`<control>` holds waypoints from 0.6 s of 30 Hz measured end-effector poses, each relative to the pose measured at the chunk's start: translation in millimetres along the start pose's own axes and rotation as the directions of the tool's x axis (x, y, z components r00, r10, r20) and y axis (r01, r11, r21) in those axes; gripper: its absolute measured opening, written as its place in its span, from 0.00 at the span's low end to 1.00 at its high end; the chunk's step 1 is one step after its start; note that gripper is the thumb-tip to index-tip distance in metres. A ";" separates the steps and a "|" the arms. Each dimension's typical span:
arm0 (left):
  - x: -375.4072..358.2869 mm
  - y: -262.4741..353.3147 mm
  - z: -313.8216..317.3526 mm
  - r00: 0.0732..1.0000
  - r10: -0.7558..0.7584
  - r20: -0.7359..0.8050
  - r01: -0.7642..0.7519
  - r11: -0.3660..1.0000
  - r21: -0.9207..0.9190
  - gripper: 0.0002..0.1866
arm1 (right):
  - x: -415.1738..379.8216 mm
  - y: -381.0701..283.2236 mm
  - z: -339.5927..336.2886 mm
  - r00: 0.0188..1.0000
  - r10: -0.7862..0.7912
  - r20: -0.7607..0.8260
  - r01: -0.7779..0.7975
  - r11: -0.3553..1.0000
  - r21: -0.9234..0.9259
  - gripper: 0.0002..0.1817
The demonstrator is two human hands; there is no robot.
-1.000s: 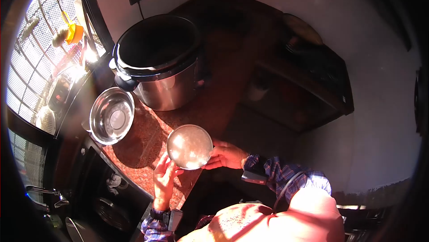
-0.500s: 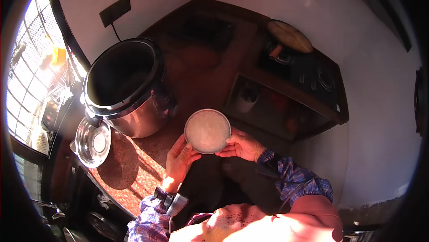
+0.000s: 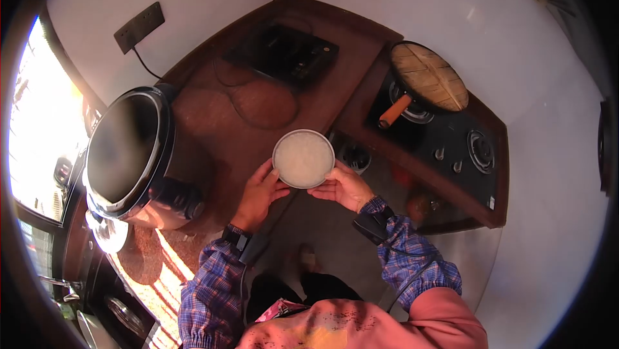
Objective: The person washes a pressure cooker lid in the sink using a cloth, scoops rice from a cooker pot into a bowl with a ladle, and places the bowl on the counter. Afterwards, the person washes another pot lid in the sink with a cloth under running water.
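Between my two hands is a round, thin-rimmed bowl (image 3: 303,187), held level over the gap by the counter edge. Pale, whitish contents (image 3: 303,157) fill it nearly to the rim; they look like rice, though single grains do not show. My left hand (image 3: 258,195) grips the bowl's lower left side, thumb at the rim. On the lower right side my right hand (image 3: 347,189) holds it in the same way, fingers underneath. To the left stands a large electric cooker (image 3: 167,155), its lid off and its inside dark.
A black induction cooktop (image 3: 284,53) sits on the back counter. At the right, a pan with a wooden lid (image 3: 429,77) and an orange handle (image 3: 394,111) rests on the gas stove (image 3: 422,139). A shiny metal basin (image 3: 111,234) is partly hidden behind the cooker.
The view has turned and brightened. The bowl, still in both hands, appears slightly higher in the picture, and the cooker now appears farther left and lower.
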State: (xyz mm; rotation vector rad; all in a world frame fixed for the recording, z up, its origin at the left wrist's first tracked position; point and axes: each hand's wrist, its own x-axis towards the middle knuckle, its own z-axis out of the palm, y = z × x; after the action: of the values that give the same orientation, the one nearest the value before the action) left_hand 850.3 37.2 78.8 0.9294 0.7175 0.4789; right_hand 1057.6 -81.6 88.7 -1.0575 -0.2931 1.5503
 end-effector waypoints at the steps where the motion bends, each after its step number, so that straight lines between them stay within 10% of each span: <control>1: 10.6 -0.9 1.2 1.000 -0.020 -0.005 0.020 1.000 -0.003 0.28 | 7.2 -2.2 -5.4 1.000 0.015 -0.010 -0.015 1.000 0.010 0.31; 10: 89.3 4.8 21.2 0.986 0.048 -0.160 -0.060 0.996 -0.068 0.31 | 75.5 -42.0 -37.1 0.993 -0.064 -0.102 0.082 0.980 0.182 0.25; 18: -12.0 30.0 -23.8 0.961 -0.214 0.175 0.152 0.938 0.311 0.23 | 131.2 -82.6 -63.4 0.940 -0.221 -0.259 0.293 0.912 0.287 0.21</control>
State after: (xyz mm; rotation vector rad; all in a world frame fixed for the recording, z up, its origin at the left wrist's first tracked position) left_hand 822.5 58.1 99.0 1.1608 0.6887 0.1054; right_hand 1170.9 35.9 50.9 -0.8825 -0.0197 1.1798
